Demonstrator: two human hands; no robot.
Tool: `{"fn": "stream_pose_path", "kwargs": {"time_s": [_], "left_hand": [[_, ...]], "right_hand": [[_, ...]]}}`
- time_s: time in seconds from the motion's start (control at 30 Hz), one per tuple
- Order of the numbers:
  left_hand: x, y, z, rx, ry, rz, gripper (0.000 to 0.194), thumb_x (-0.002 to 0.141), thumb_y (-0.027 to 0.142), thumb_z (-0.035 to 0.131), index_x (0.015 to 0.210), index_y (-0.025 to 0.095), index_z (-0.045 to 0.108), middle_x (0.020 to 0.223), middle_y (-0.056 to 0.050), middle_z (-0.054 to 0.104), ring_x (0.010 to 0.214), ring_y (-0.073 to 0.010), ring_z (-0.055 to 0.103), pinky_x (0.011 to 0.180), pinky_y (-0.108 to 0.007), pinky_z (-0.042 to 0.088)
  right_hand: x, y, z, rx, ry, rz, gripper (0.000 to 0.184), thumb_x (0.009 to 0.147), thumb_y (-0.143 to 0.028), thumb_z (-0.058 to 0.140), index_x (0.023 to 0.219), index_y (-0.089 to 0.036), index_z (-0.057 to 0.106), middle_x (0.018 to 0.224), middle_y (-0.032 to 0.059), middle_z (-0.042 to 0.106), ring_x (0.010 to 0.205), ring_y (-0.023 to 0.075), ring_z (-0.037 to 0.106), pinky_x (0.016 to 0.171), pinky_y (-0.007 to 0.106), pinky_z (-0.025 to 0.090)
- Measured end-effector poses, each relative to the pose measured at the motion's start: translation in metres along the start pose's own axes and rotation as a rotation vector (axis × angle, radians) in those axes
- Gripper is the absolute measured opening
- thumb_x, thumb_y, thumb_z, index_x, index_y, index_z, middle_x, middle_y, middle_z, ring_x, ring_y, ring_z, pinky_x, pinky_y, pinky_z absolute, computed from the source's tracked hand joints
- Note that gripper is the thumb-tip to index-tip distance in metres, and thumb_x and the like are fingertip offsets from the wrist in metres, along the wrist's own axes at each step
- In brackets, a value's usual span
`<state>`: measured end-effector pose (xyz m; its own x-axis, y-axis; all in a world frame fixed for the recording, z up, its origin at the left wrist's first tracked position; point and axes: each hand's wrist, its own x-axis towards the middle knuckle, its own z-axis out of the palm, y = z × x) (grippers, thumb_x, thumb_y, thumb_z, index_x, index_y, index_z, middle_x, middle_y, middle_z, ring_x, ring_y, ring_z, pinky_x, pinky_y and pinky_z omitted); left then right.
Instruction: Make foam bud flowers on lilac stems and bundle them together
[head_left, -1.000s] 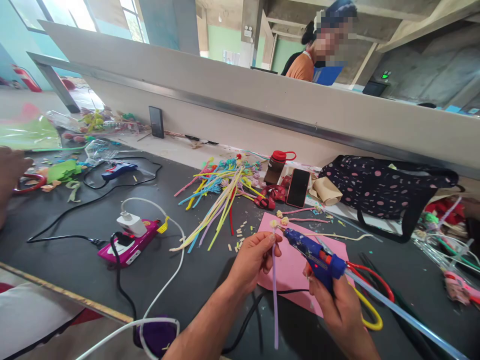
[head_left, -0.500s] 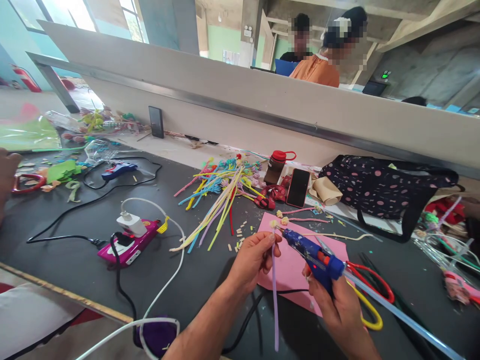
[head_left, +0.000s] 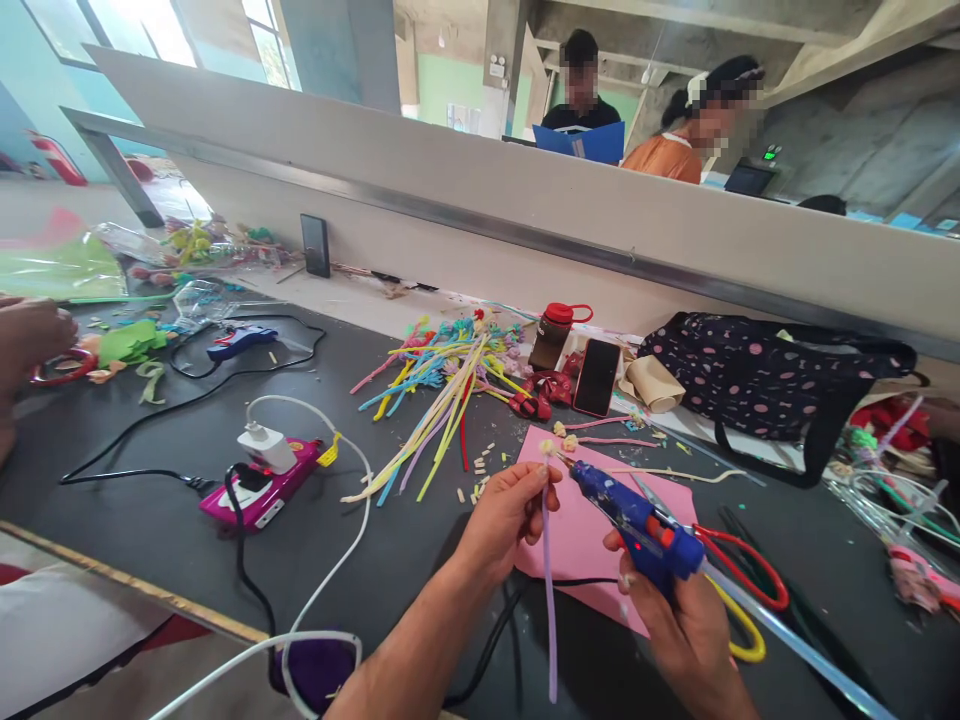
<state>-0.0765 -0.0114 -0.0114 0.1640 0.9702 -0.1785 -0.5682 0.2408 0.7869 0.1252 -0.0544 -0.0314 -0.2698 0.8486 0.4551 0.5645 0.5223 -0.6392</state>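
Left hand (head_left: 510, 512): pinches the purple stem (head_left: 551, 600), cream flower (head_left: 548, 449) over the pink sheet (head_left: 589, 535).
Right hand (head_left: 688, 612): wraps the glue gun (head_left: 622, 512).
Glue gun: has eased slightly back, giving the flower more room; tip contact is hard to judge.
Bottle (head_left: 551, 342): lettering too small to read.

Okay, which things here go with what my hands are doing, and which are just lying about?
In use:
- cream-tipped purple stem, left hand
- blue glue gun, right hand
- probably pink sheet underneath

Apparently just lying about:
- phone
- red-lidded bottle
- patterned bag
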Motion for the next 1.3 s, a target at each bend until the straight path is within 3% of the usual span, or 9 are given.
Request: {"fn": "stream_pose_path", "kwargs": {"time_s": [0.13, 0.27, 0.4, 0.57, 0.73, 0.9, 1.07, 1.17, 1.3], "left_hand": [[0.001, 0.002, -0.002, -0.06, 0.018, -0.034, 0.022, 0.077, 0.034, 0.057, 0.081, 0.013, 0.061, 0.056, 0.003, 0.054, 0.032, -0.0001, 0.033, 0.032, -0.015, 0.017], [0.002, 0.009, -0.006, -0.118, 0.03, -0.038, 0.019, 0.076, 0.03, 0.057, 0.081, 0.013, 0.06, 0.056, 0.004, 0.054, 0.033, 0.0, 0.033, 0.032, -0.014, 0.018], [0.001, 0.022, -0.014, -0.215, 0.06, 0.04, 0.016, 0.076, 0.028, 0.058, 0.082, 0.013, 0.059, 0.055, 0.005, 0.052, 0.033, 0.0004, 0.031, 0.03, -0.012, 0.018], [-0.008, 0.039, -0.018, -0.354, 0.003, 0.066, 0.01, 0.077, 0.021, 0.056, 0.081, 0.012, 0.057, 0.055, 0.005, 0.049, 0.034, 0.0005, 0.031, 0.03, -0.01, 0.023], [-0.027, 0.054, -0.012, -0.378, -0.054, 0.118, 0.009, 0.08, 0.019, 0.053, 0.082, 0.012, 0.057, 0.056, 0.004, 0.048, 0.035, 0.0008, 0.033, 0.03, -0.009, 0.026], [-0.04, 0.065, -0.011, -0.338, 0.009, 0.181, 0.009, 0.079, 0.021, 0.054, 0.082, 0.013, 0.058, 0.056, 0.004, 0.049, 0.035, 0.0004, 0.034, 0.031, -0.009, 0.026], [-0.037, 0.065, -0.024, -0.244, 0.102, 0.183, 0.011, 0.076, 0.023, 0.057, 0.081, 0.013, 0.059, 0.054, 0.005, 0.05, 0.033, -0.0003, 0.033, 0.029, -0.011, 0.024], [-0.03, 0.059, -0.035, -0.155, 0.152, 0.189, 0.013, 0.074, 0.024, 0.059, 0.081, 0.013, 0.059, 0.053, 0.005, 0.05, 0.033, -0.0008, 0.033, 0.029, -0.012, 0.024], [-0.018, 0.049, -0.048, -0.144, 0.173, 0.17, 0.016, 0.073, 0.027, 0.06, 0.081, 0.013, 0.059, 0.053, 0.005, 0.05, 0.034, -0.001, 0.033, 0.03, -0.012, 0.021]], "right_hand": [[-0.012, 0.004, -0.004, -0.117, 0.048, -0.116, 0.041, 0.083, -0.034, 0.05, 0.12, -0.018, 0.047, 0.106, 0.0125, 0.063, 0.094, 0.0277, 0.061, 0.074, 0.035, 0.052], [-0.015, 0.008, -0.01, -0.311, 0.065, -0.178, 0.05, 0.083, -0.034, 0.048, 0.13, -0.02, 0.037, 0.105, 0.0127, 0.062, 0.088, 0.0278, 0.063, 0.067, 0.035, 0.053], [-0.018, 0.017, -0.016, -0.521, -0.08, -0.264, 0.053, 0.087, -0.03, 0.041, 0.136, -0.02, 0.028, 0.113, 0.0144, 0.056, 0.096, 0.0275, 0.059, 0.07, 0.037, 0.052], [-0.029, 0.024, -0.01, -0.647, -0.2, -0.23, 0.055, 0.085, -0.029, 0.046, 0.137, -0.02, 0.03, 0.109, 0.0138, 0.054, 0.091, 0.0252, 0.059, 0.071, 0.037, 0.051], [-0.035, 0.028, 0.007, -0.638, -0.153, -0.154, 0.059, 0.083, -0.036, 0.051, 0.136, -0.018, 0.032, 0.105, 0.0134, 0.056, 0.091, 0.0247, 0.058, 0.07, 0.035, 0.052], [-0.034, 0.031, 0.017, -0.615, -0.176, -0.09, 0.053, 0.083, -0.037, 0.048, 0.131, -0.017, 0.037, 0.105, 0.0125, 0.057, 0.091, 0.0235, 0.059, 0.068, 0.033, 0.052], [-0.029, 0.026, 0.006, -0.645, -0.166, -0.157, 0.047, 0.081, -0.042, 0.053, 0.121, -0.019, 0.048, 0.111, 0.013, 0.056, 0.095, 0.0262, 0.058, 0.074, 0.037, 0.049], [-0.011, 0.016, -0.008, -0.566, -0.133, -0.211, 0.034, 0.084, -0.03, 0.05, 0.117, -0.019, 0.051, 0.108, 0.0117, 0.058, 0.095, 0.0242, 0.057, 0.077, 0.036, 0.047], [0.035, -0.008, -0.006, -0.302, -0.379, -0.18, 0.02, 0.087, -0.017, 0.039, 0.097, -0.02, 0.057, 0.087, 0.0048, 0.062, 0.077, 0.0155, 0.059, 0.068, 0.027, 0.044]]}}
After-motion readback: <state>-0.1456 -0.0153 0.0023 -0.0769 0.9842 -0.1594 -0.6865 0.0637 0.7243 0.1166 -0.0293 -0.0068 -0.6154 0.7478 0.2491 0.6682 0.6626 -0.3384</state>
